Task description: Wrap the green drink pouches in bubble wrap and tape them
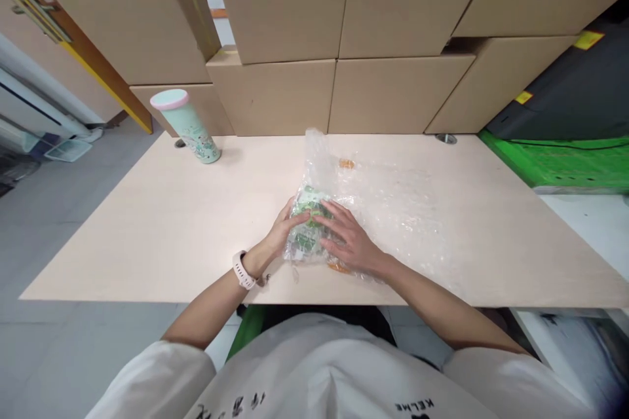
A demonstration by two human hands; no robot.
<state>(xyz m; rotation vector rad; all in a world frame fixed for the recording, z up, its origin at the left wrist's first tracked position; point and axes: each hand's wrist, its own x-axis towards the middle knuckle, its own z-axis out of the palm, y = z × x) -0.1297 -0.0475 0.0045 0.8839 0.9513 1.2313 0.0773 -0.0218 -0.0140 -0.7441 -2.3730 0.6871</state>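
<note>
A small green-and-white item (305,241) lies on the table under clear bubble wrap (403,203); its kind is hard to make out through the plastic. My left hand (281,230) grips its left side, thumb over the top and the other fingers mostly hidden. Spread fingers of my right hand (350,239) rest on the wrapped item's right side, pressing the plastic. The wrap spreads out to the right, and one flap of it stands up beyond the item. Orange marks show at the wrap's far and near parts.
A mint tumbler with a pink rim (189,127) stands at the table's (147,229) back left. Stacked cardboard boxes (280,98) form a wall along the back edge. To the right are a green plastic platform (570,163) and a dark grey case (565,95).
</note>
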